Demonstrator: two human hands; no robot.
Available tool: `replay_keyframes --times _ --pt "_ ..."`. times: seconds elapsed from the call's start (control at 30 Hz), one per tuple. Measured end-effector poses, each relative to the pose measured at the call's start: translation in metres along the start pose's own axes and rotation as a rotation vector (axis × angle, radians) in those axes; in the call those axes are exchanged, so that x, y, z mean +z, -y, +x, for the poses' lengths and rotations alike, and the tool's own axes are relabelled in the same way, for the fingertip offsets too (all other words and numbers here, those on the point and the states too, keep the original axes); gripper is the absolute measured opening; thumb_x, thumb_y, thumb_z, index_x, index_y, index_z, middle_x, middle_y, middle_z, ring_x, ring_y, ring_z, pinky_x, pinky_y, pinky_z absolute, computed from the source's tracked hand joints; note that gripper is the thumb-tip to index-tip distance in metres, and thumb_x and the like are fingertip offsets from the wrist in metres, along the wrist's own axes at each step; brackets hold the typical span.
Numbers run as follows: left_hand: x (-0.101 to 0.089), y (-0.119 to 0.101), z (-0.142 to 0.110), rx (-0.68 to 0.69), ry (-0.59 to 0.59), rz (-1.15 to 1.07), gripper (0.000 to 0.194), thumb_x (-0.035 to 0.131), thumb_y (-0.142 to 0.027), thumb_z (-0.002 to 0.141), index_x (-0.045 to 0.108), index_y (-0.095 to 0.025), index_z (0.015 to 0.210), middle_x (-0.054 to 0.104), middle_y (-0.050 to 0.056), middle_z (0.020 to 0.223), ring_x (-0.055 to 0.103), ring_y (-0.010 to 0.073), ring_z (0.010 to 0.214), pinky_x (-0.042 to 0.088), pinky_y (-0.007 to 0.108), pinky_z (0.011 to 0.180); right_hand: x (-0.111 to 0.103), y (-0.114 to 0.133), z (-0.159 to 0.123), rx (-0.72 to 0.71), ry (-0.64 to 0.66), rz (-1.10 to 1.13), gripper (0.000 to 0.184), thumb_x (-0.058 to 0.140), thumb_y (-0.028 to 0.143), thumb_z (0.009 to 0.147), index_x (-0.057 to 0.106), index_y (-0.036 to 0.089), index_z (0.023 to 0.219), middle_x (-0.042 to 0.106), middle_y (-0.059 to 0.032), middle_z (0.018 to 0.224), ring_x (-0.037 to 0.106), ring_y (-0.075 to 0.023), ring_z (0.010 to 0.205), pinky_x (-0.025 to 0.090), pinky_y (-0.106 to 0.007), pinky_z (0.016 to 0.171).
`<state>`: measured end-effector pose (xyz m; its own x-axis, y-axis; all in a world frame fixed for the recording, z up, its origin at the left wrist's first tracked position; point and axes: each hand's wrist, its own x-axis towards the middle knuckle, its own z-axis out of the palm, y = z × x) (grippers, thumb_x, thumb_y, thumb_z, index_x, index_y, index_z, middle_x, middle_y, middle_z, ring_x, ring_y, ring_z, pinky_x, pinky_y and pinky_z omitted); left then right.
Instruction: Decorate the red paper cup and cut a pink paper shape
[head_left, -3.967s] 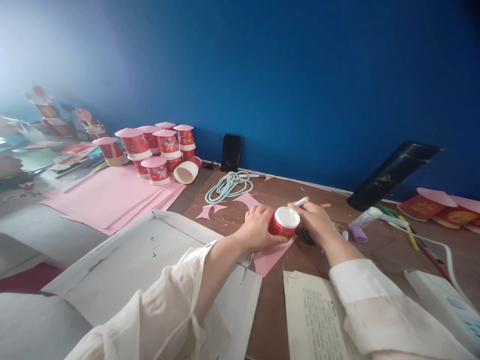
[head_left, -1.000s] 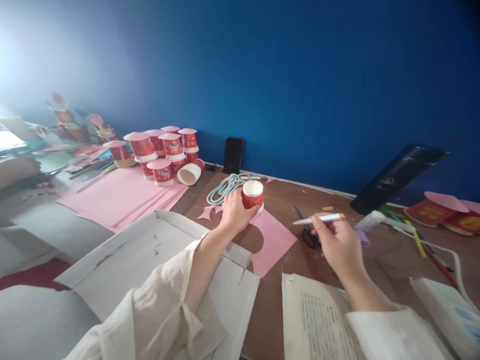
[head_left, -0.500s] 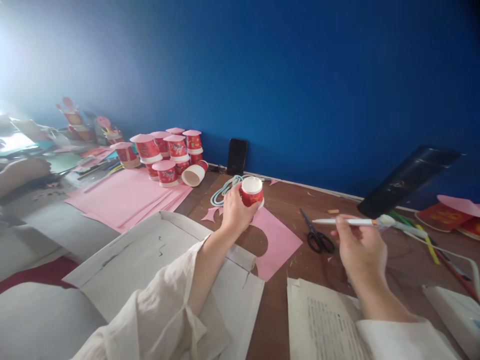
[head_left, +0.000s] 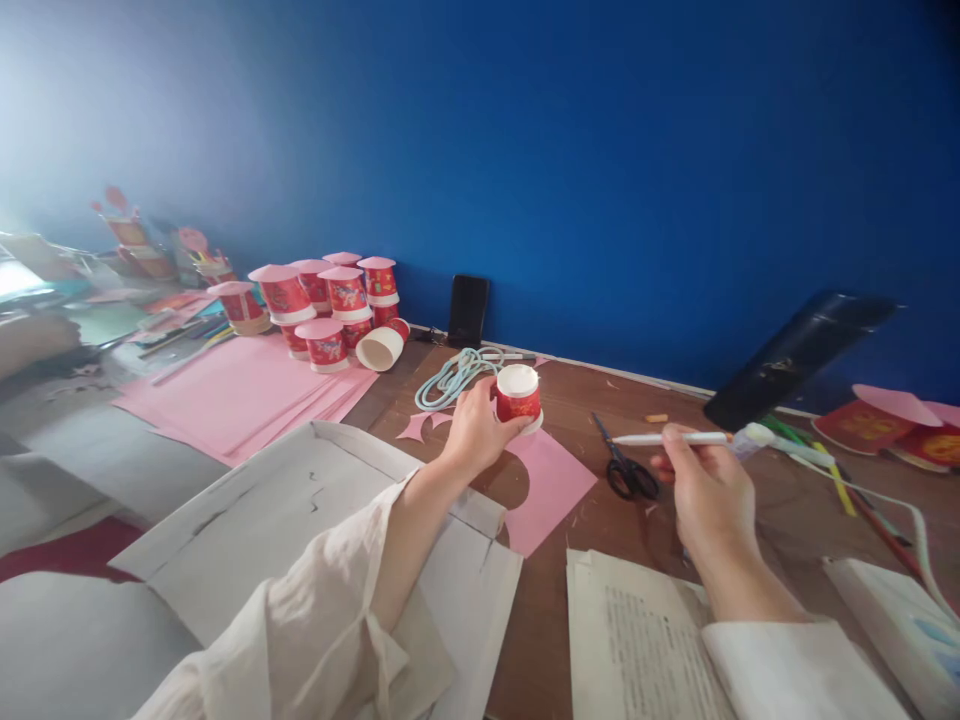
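Observation:
My left hand (head_left: pixel 480 425) is closed around the side of a small red paper cup (head_left: pixel 518 403), its white end up. Below the cup lies a pink paper sheet (head_left: pixel 551 485) with rounded pieces cut out. In my right hand (head_left: pixel 712 500) is a slim white pen (head_left: pixel 637 439), held level, with a clear part and a white knob at its right end. Black-handled scissors (head_left: pixel 631 480) lie on the table, just left of my right hand. Beside my left hand are a coil of pale blue cord (head_left: pixel 450 377) and pink scraps (head_left: pixel 414 427).
Several red cups with pink paper tops (head_left: pixel 345 295) stand stacked at the left, near pink sheets (head_left: pixel 217 395). A phone (head_left: pixel 469 310) leans on the blue wall. A black cylinder (head_left: pixel 795 355) is at the right. Printed pages (head_left: pixel 630 640) lie in front. Another person's arm (head_left: pixel 34 345) is far left.
My left hand and the cup have shifted slightly right and down relative to the table. The view has turned a little. Both hands keep their holds.

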<state>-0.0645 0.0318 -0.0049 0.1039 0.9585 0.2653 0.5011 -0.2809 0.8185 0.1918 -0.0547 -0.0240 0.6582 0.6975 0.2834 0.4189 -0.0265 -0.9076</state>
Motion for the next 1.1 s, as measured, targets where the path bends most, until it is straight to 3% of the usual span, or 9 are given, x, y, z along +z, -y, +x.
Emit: replay_keyframes --times 0.07,0.17,0.27,0.37,0.6,0.8,1.1 --pt "0.001 0.001 0.000 0.008 0.002 -0.003 0.069 0.078 -0.043 0.068 0.053 -0.017 0.127 0.061 0.013 0.125 0.054 0.0309 0.116 0.045 0.043 0.095 0.002 0.004 -0.001 0.060 -0.010 0.062 0.058 0.065 0.065 0.076 0.067 0.016 0.106 0.069 -0.0085 0.078 0.066 -0.0207 0.068 0.054 -0.031 0.059" --pt "0.002 -0.001 -0.003 0.012 0.020 -0.012 0.069 0.079 -0.042 0.068 0.053 -0.017 0.126 0.063 0.013 0.123 0.057 0.0307 0.114 0.046 0.043 0.094 0.005 0.008 -0.004 0.112 0.127 0.036 0.059 0.067 0.064 0.074 0.066 0.016 0.108 0.067 -0.0042 0.071 0.062 -0.0179 0.060 0.049 -0.028 0.052" --pt "0.002 -0.008 -0.010 0.052 0.108 -0.060 0.067 0.079 -0.042 0.069 0.052 -0.019 0.126 0.065 0.011 0.119 0.061 0.0284 0.106 0.047 0.041 0.091 0.008 0.008 -0.008 0.109 0.276 0.015 0.060 0.069 0.065 0.072 0.067 0.017 0.108 0.064 -0.0005 0.061 0.058 -0.0162 0.053 0.043 -0.027 0.048" --pt "0.001 -0.015 -0.017 0.116 0.189 -0.071 0.067 0.078 -0.044 0.070 0.051 -0.021 0.128 0.064 0.010 0.122 0.061 0.0284 0.108 0.047 0.041 0.092 0.010 0.008 -0.010 0.075 0.337 0.026 0.060 0.068 0.066 0.073 0.067 0.018 0.109 0.061 0.0018 0.056 0.056 -0.0154 0.052 0.041 -0.026 0.049" --pt "0.005 -0.015 -0.021 0.157 0.272 -0.059 0.077 0.078 -0.047 0.070 0.047 -0.020 0.135 0.061 0.014 0.129 0.060 0.0291 0.111 0.047 0.042 0.094 0.003 0.009 -0.003 0.024 0.119 0.035 0.062 0.067 0.065 0.074 0.065 0.016 0.111 0.063 -0.0013 0.065 0.058 -0.0165 0.054 0.043 -0.027 0.049" --pt "0.007 -0.014 -0.024 0.266 0.425 -0.006 0.089 0.078 -0.048 0.069 0.040 -0.018 0.144 0.056 0.017 0.137 0.059 0.0311 0.114 0.046 0.045 0.098 0.002 0.016 -0.005 0.007 0.087 0.017 0.056 0.067 0.058 0.075 0.065 0.014 0.110 0.066 -0.0054 0.072 0.059 -0.0177 0.056 0.046 -0.029 0.052" --pt "0.008 -0.014 -0.025 0.276 0.483 0.065 0.092 0.077 -0.050 0.069 0.038 -0.018 0.147 0.052 0.018 0.142 0.053 0.0348 0.126 0.043 0.049 0.104 -0.007 0.031 -0.005 0.005 -0.003 -0.189 0.051 0.061 0.053 0.076 0.069 0.012 0.107 0.068 -0.0092 0.069 0.064 -0.0236 0.063 0.048 -0.035 0.065"
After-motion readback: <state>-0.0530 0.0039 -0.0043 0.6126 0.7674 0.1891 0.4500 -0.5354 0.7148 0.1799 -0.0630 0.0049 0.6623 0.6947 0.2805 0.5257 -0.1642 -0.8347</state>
